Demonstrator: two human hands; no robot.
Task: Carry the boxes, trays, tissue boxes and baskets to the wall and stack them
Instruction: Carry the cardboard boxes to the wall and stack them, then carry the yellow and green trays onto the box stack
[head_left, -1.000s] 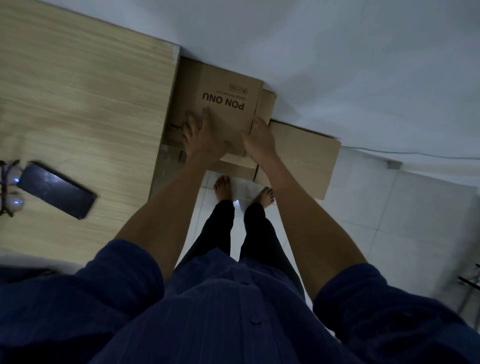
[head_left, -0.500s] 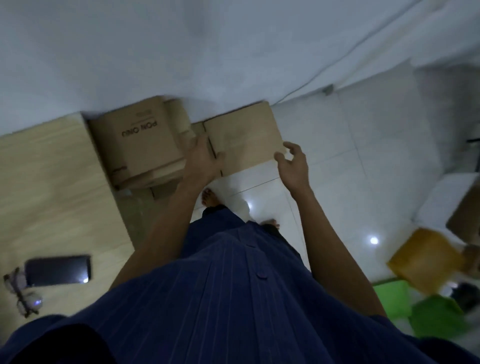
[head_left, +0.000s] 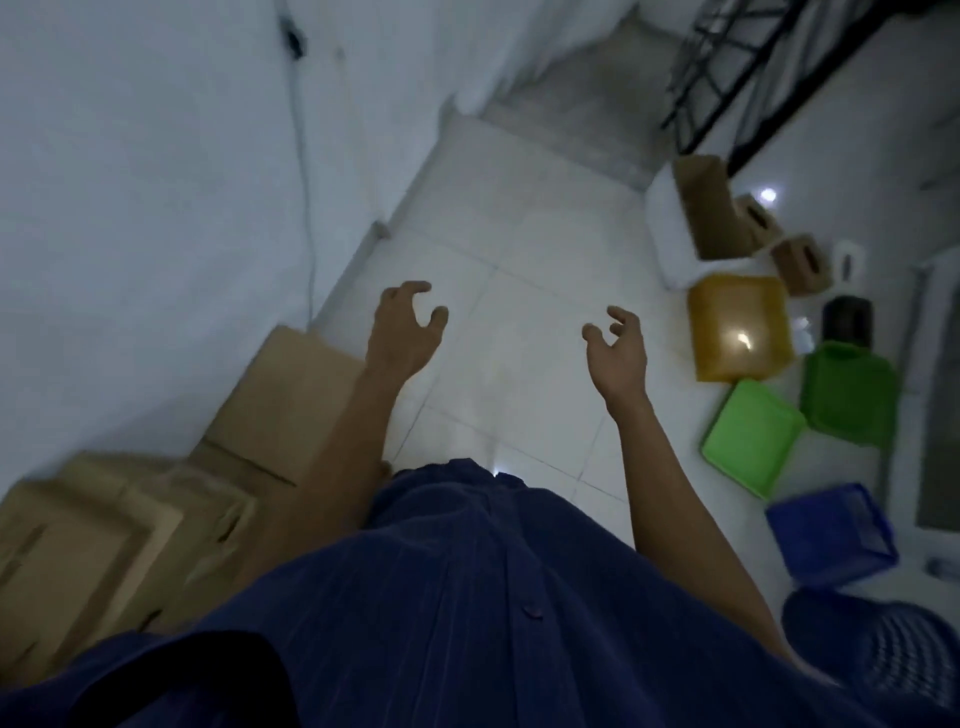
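Both arms stretched forward over bare floor tile (head_left: 519, 322), centre frame. Left hand (head_left: 402, 330) empty, fingers curled loosely, palm down. Right hand (head_left: 618, 353) empty too, fingers half-curled, thumb apart. Neither touches anything.

Cardboard boxes (head_left: 156, 483) lower left, against the wall (head_left: 145, 182), blurred; how they overlap is unclear. Right side of frame, well apart from the hands: yellow tray (head_left: 740, 327), green tray (head_left: 750, 436), green basket (head_left: 849, 395), blue basket (head_left: 831, 535), brown tissue boxes (head_left: 802, 262) upper right beside a taller box (head_left: 711, 208).
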